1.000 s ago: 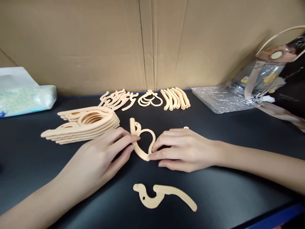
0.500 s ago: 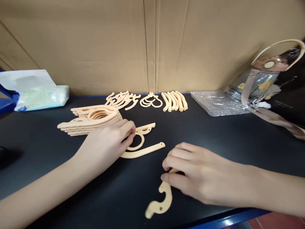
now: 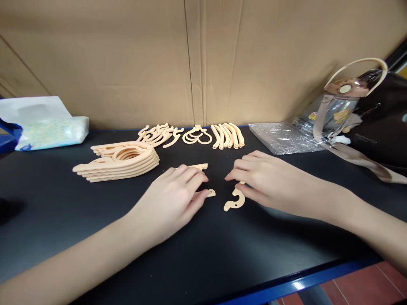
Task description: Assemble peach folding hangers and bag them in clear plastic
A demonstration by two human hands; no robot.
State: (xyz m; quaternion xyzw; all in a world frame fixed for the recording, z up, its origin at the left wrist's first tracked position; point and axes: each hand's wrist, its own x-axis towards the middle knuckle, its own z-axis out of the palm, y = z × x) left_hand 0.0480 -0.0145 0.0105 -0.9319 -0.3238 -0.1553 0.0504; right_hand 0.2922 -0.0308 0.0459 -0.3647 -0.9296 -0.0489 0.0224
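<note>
My left hand [image 3: 181,192] is over loose beige plastic hanger parts, its thumb and index finger apart. It hides most of them. Past its fingers show the end of a curved hanger arm [image 3: 211,193] and the tip of a straight-edged hanger arm [image 3: 202,166]. Across a small gap, my right hand [image 3: 263,178] has its fingers spread and bent. A hanger hook [image 3: 235,204] lies by its thumb, the upper end partly covered by the hand. Left of my left hand is a neat stack of hanger bodies [image 3: 127,167] with round openings.
At the back are a pile of hooks [image 3: 159,134], several rings [image 3: 197,135] and a row of curved arms [image 3: 227,135] before a cardboard wall [image 3: 127,63]. A tissue pack [image 3: 51,129] stands left; a plastic bag [image 3: 282,137], strapped bottle [image 3: 341,106] and black bag [image 3: 378,127] are right.
My right hand has carried the hook away from the near edge, up beside the other parts, and its fingers have spread. My left hand has moved right and its pinch has opened.
</note>
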